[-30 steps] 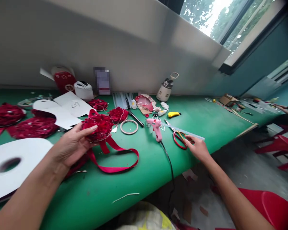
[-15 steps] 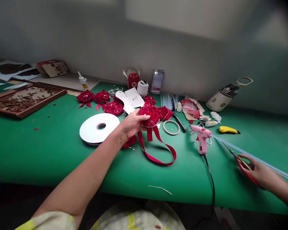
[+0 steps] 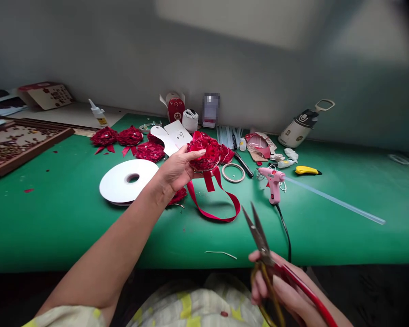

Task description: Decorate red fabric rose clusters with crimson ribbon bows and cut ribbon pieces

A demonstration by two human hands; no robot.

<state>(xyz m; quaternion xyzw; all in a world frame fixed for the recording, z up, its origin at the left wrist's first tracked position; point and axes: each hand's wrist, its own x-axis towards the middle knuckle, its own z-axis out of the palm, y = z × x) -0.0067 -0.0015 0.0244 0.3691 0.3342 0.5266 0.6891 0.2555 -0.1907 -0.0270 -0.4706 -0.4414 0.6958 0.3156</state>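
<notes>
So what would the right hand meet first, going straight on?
Probably the right edge of the red ribbon, then the ring; depth is unclear, so the scissors in the right hand might pass above both.

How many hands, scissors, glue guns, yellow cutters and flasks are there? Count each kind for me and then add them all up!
Hands: 2 (left hand, right hand)
Scissors: 1 pair
Glue gun: 1
Yellow cutter: 1
Flask: 1
Total: 6
</notes>
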